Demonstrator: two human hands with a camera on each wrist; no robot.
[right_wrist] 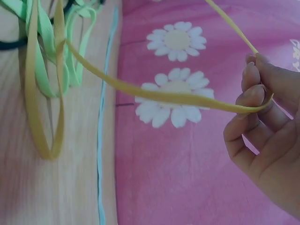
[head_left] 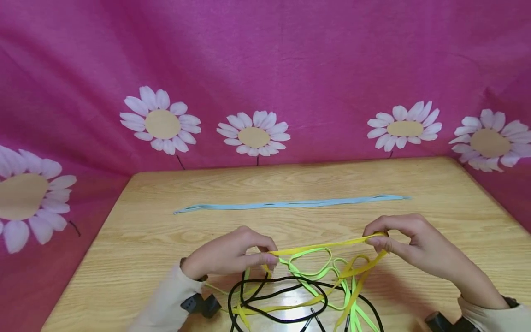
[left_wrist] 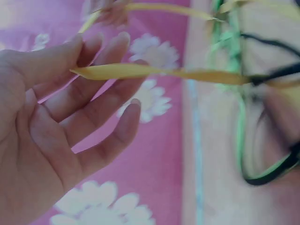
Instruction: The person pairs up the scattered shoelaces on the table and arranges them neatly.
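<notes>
A flat yellow shoelace (head_left: pixel 323 245) is stretched between both hands above the table. My left hand (head_left: pixel 236 252) pinches it between thumb and forefinger; in the left wrist view the lace hangs off past the other, spread fingers. On the right, my right hand (head_left: pixel 419 249) pinches the same lace between thumb and fingers, and its slack drops back toward the pile. Beneath lies a tangle of a round black lace (head_left: pixel 286 319), a neon green lace (head_left: pixel 309 272) and more of the yellow one. The yellow lace runs in among the black and green loops.
A light blue lace (head_left: pixel 290 204) lies folded lengthwise across the wooden table (head_left: pixel 166 189), beyond the hands. Behind and beside the table hangs a pink cloth (head_left: pixel 323 69) printed with daisies. Dark camera mounts sit on both wrists.
</notes>
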